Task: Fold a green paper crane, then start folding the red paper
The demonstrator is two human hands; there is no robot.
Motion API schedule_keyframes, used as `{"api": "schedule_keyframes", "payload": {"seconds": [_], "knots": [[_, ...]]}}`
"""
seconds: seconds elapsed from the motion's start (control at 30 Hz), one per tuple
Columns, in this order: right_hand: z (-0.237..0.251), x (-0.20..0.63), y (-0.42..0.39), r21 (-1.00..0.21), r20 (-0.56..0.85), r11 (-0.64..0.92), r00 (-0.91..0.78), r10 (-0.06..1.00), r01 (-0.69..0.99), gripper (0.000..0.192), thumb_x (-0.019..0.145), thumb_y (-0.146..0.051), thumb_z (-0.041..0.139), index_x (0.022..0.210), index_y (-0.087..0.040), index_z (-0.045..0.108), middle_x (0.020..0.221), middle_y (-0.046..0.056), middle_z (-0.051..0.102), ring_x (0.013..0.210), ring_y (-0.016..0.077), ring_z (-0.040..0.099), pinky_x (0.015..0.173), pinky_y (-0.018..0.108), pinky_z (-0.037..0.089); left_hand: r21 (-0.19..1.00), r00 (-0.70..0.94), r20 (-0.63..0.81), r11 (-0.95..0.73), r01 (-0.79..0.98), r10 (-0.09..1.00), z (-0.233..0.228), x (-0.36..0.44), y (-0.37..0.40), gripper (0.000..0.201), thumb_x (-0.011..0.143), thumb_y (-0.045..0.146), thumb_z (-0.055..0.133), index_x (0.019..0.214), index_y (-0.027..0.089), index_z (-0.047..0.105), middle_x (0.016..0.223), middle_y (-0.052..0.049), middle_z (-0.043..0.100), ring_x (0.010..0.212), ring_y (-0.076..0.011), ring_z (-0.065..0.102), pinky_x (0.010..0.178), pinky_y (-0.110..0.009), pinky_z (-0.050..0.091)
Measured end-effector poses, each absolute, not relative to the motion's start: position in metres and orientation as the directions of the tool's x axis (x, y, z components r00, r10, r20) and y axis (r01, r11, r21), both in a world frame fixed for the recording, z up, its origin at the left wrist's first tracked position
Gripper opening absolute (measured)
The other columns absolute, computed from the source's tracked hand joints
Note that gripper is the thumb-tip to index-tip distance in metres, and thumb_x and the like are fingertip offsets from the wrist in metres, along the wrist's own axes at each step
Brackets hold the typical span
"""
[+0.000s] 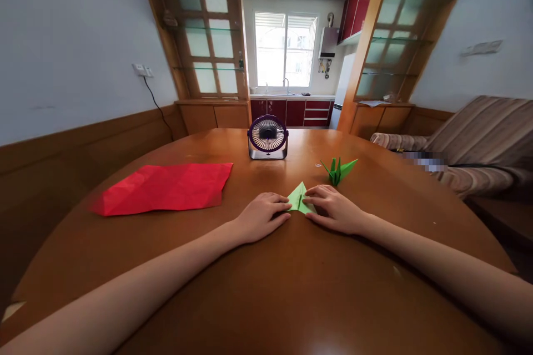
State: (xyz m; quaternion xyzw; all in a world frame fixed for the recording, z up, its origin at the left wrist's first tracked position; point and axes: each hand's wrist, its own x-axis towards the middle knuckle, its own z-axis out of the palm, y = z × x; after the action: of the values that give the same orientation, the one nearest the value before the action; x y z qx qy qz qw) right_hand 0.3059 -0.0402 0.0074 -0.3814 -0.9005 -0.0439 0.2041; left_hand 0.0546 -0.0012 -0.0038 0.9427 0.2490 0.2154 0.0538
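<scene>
Nearest the camera, two bare forearms reach forward over the round, glossy brown wooden table and meet at its middle. The left hand lies palm-down with its fingers gently curled, their tips pressing the left edge of a small, pale green folded paper triangle; the right hand does the same from the other side, fingers bent and pinning the paper's right edge flat to the wood. Neither hand has lifted the piece (it lies on the table between the fingertips, pressed rather than gripped). The triangle's point aims away from the person, so its long axis runs straight ahead, and both hands sit about equally near it. Just beyond the right hand, apart from it, stands a darker green finished paper crane. Well to the left lies a creased red sheet of paper, spread flat. Farther back, at the table's far edge, a small purple-rimmed desk fan faces the camera. No brand, label or writing can be read anywhere.
</scene>
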Motion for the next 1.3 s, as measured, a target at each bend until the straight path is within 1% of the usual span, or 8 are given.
{"api": "schedule_keyframes", "payload": {"seconds": [0.1,0.23,0.33,0.57,0.83,1.07,1.2,1.3], "knots": [[0.006,0.316,-0.035,-0.010,0.418,0.656,-0.593,0.688,0.754,0.025,0.094,-0.033,0.049,0.102,-0.018,0.068,0.098,0.010,0.060,0.093,0.0223,0.056,0.091,0.040,0.042,0.193,0.804,0.350,-0.877,0.440,0.481,-0.002,0.071,0.001,0.033,0.096,0.032,0.048,0.119,0.016,0.064,0.125,-0.009,0.063,0.116,-0.0232,0.057,0.103,-0.040,0.041],[0.005,0.327,-0.029,0.146,0.418,0.601,-0.600,0.682,0.786,0.026,0.094,-0.029,0.046,0.088,-0.017,0.068,0.087,0.009,0.059,0.081,0.0208,0.054,0.080,0.036,0.041,0.176,0.822,0.319,-0.881,0.438,0.472,-0.002,0.094,0.005,0.037,0.096,0.035,0.048,0.124,0.014,0.059,0.133,-0.011,0.058,0.125,-0.0233,0.052,0.112,-0.042,0.033],[0.008,0.334,-0.026,0.188,0.389,0.572,-0.595,0.703,0.799,0.028,0.094,-0.026,0.045,0.083,-0.016,0.068,0.082,0.009,0.061,0.074,0.0190,0.054,0.073,0.032,0.038,0.163,0.825,0.284,-0.872,0.461,0.489,-0.003,0.107,0.008,0.042,0.096,0.039,0.046,0.128,0.013,0.057,0.138,-0.013,0.054,0.131,-0.0243,0.047,0.115,-0.042,0.029],[0.018,0.353,-0.021,0.047,0.409,0.429,-0.410,0.815,0.902,0.038,0.095,-0.037,0.044,0.073,-0.017,0.068,0.072,0.006,0.062,0.066,0.0165,0.055,0.062,0.027,0.034,0.138,0.831,0.270,-0.873,0.467,0.487,-0.006,0.122,0.014,0.050,0.097,0.046,0.041,0.133,0.012,0.053,0.143,-0.015,0.048,0.135,-0.0261,0.042,0.117,-0.042,0.025],[0.023,0.364,-0.018,0.070,0.284,0.418,-0.419,0.862,0.906,0.039,0.092,-0.041,0.047,0.066,-0.017,0.064,0.072,0.005,0.063,0.064,0.0149,0.055,0.057,0.025,0.030,0.137,0.822,0.229,-0.854,0.502,0.521,-0.004,0.133,0.022,0.055,0.097,0.048,0.039,0.136,0.011,0.049,0.146,-0.016,0.044,0.138,-0.0271,0.037,0.117,-0.043,0.022],[0.031,0.372,-0.013,-0.118,0.469,0.099,-0.033,0.883,0.988,0.051,0.091,-0.053,0.043,0.056,-0.018,0.057,0.063,0.004,0.060,0.057,0.0145,0.049,0.053,0.026,0.025,0.126,0.830,0.226,-0.860,0.494,0.510,-0.005,0.137,0.026,0.057,0.097,0.050,0.036,0.137,0.012,0.048,0.147,-0.016,0.042,0.139,-0.0268,0.035,0.117,-0.044,0.020],[0.030,0.368,-0.006,-0.121,0.446,-0.017,0.070,0.893,0.993,0.053,0.089,-0.057,0.043,0.057,-0.018,0.060,0.061,0.005,0.061,0.057,0.0162,0.050,0.053,0.027,0.023,0.123,0.833,0.224,-0.863,0.490,0.505,-0.005,0.139,0.027,0.058,0.097,0.051,0.036,0.137,0.011,0.048,0.147,-0.016,0.042,0.140,-0.0269,0.034,0.118,-0.044,0.019],[0.026,0.366,0.002,-0.096,0.436,-0.037,0.076,0.897,0.995,0.049,0.090,-0.050,0.042,0.059,-0.017,0.062,0.064,0.007,0.062,0.058,0.0164,0.050,0.052,0.028,0.022,0.125,0.832,0.238,-0.866,0.485,0.501,-0.006,0.141,0.028,0.057,0.097,0.051,0.036,0.136,0.013,0.049,0.146,-0.015,0.043,0.139,-0.0276,0.035,0.117,-0.045,0.019]]}}
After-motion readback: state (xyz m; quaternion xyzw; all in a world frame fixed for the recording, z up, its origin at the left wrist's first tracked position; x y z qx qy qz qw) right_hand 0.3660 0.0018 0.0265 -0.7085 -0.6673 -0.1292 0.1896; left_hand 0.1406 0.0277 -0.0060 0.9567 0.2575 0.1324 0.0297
